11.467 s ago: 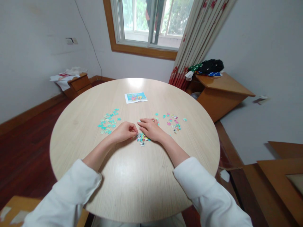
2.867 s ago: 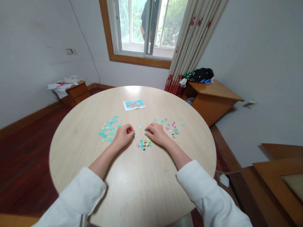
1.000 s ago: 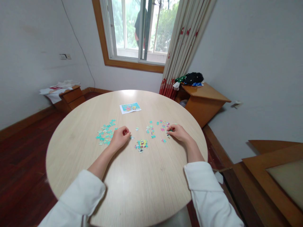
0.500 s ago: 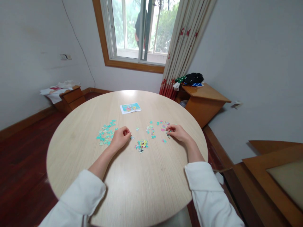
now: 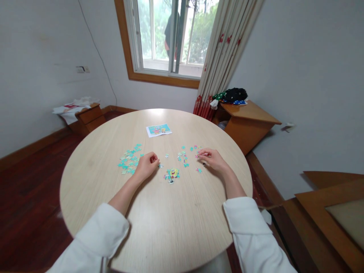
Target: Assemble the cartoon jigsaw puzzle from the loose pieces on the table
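My left hand [image 5: 148, 165] rests left of the table's middle, fingers curled in a closed pinch. A small pale puzzle piece [image 5: 160, 165] lies by its fingertips; whatever the fingers hold is hidden. Loosely bent and apart, the fingers of my right hand [image 5: 212, 158] hover over a scatter of pink and teal puzzle pieces [image 5: 191, 149], partly covering some. Between my hands lies a joined puzzle section [image 5: 173, 173] with a yellow cartoon face. One loose pink-and-teal piece [image 5: 198, 170] lies below my right fingers. More small pieces [image 5: 185, 165] sit between that hand and the joined section.
Many teal pieces [image 5: 129, 161] are spread left of my left hand. A printed reference picture [image 5: 159, 130] lies farther back on the round wooden table [image 5: 170, 223]. Behind it are a window and curtain [image 5: 222, 49]. A wooden cabinet [image 5: 244, 125] with cloths stands at right.
My right hand has shifted slightly left and up over the pink pieces, its fingers spreading a little. My left hand and the joined section stay in place. The view has shifted slightly.
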Motion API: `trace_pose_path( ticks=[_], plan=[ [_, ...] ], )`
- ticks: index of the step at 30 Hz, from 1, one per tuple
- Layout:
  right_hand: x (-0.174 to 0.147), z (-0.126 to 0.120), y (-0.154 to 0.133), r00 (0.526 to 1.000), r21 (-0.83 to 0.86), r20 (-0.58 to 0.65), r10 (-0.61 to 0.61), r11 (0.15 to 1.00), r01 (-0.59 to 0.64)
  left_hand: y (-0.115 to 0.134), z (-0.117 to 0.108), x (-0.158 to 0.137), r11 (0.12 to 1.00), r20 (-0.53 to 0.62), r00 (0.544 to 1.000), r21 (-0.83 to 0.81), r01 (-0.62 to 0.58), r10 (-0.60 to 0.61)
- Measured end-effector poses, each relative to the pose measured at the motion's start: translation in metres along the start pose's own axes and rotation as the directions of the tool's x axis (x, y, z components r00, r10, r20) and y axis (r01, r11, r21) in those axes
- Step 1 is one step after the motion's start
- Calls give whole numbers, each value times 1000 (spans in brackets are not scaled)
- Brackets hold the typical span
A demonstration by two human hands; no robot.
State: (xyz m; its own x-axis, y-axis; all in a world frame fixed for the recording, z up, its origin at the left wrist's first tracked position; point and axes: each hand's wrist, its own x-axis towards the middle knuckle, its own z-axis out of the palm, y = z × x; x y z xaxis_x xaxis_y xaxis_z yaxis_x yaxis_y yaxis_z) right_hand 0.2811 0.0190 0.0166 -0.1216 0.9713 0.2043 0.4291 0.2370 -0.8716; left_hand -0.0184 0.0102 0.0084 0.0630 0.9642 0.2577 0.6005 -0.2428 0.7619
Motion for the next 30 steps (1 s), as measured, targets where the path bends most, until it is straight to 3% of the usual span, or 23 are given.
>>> trace_pose_path(
  ticks=[3,8,12,16,23,30],
  plan=[
    [0,20,-11,998,144,-49,35,989,-28,2,-1,0,1000,3,1000,0,1,-1],
    [-1,57,-23,997,274,68,44,960,-61,3,-1,-1,1000,8,1000,-26,-4,4],
    [-4,75,-30,986,291,162,38,953,-85,4,3,-2,990,47,999,-141,-18,25],
    [-9,82,-39,970,360,239,46,924,-132,9,7,-5,940,194,980,-340,37,32],
    [-13,88,-46,950,459,301,84,860,-222,20,8,-11,867,383,920,-483,126,80],
    [-12,93,-43,935,480,349,66,844,-238,20,8,-13,823,434,898,-532,197,66]
  ],
)
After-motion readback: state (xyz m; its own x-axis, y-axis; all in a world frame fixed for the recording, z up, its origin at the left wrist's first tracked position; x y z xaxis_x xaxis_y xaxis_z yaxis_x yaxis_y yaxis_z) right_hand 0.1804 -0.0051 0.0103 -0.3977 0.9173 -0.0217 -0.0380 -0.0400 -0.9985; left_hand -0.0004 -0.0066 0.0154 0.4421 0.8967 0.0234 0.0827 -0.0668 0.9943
